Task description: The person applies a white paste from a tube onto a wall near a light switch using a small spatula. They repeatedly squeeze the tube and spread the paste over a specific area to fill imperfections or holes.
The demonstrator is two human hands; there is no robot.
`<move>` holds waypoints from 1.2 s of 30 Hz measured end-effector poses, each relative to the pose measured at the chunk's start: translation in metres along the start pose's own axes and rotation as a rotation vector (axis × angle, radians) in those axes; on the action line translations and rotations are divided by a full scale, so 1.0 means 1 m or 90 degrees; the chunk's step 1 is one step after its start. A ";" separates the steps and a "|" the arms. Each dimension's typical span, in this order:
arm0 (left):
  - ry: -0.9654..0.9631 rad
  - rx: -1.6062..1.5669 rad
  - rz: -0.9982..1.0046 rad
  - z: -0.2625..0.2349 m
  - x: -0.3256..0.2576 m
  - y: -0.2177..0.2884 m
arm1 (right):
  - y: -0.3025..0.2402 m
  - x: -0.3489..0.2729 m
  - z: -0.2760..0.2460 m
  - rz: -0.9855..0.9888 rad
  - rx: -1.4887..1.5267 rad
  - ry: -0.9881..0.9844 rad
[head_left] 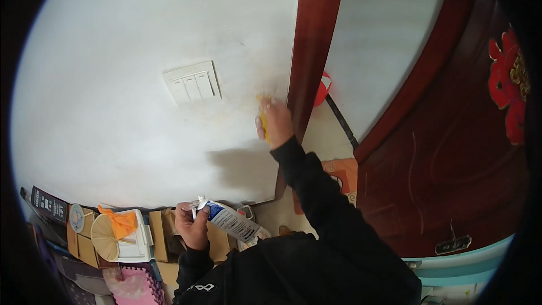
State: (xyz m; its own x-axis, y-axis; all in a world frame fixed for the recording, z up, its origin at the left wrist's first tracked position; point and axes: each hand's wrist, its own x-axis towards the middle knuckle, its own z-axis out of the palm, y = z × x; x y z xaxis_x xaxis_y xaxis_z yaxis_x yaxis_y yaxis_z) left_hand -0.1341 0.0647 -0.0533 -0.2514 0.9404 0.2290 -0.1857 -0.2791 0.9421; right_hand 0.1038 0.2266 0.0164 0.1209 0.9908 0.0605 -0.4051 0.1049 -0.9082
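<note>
My right hand (276, 121) is closed round a yellow thing (264, 120), perhaps a sponge, mostly hidden by the fingers. It is held at the white wall (141, 22), between the light switch panel (193, 83) and the dark red door frame (317, 28). Faint brownish smudges mark the wall about the hand. Low in front of me, my left hand (193, 226) grips the neck of a white spray bottle (237, 223) with a blue and white label. The bottle lies tilted, its base toward the lower right.
A dark red door (429, 169) stands ajar at right, bearing a red flower decoration (507, 85). Along the wall's foot at lower left are cardboard boxes (164, 237), a round woven fan (105, 237), an orange cloth (121, 223) and pink foam mats (135, 288). An orange mat (345, 172) lies in the doorway.
</note>
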 end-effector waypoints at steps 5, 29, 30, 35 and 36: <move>0.010 0.010 -0.049 -0.002 -0.003 0.002 | 0.007 -0.022 -0.001 -0.004 -0.022 0.042; 0.042 -0.020 -0.021 -0.002 -0.007 -0.001 | -0.062 -0.020 0.023 -0.129 -0.197 -0.023; 0.034 -0.012 -0.027 -0.005 -0.006 -0.005 | -0.069 -0.020 0.031 -0.215 -0.198 -0.060; 0.001 -0.030 -0.040 -0.006 -0.004 -0.001 | -0.104 0.022 0.077 -0.618 -0.679 0.024; 0.000 -0.031 -0.045 -0.006 -0.006 -0.001 | -0.109 0.025 0.080 -0.652 -0.763 0.045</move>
State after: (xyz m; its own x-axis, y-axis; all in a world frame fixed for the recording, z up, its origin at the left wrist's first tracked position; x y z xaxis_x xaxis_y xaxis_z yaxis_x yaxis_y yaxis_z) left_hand -0.1383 0.0585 -0.0573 -0.2360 0.9580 0.1627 -0.2489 -0.2215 0.9429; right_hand 0.0783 0.2472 0.1504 -0.0634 0.5349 0.8425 0.7908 0.5420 -0.2845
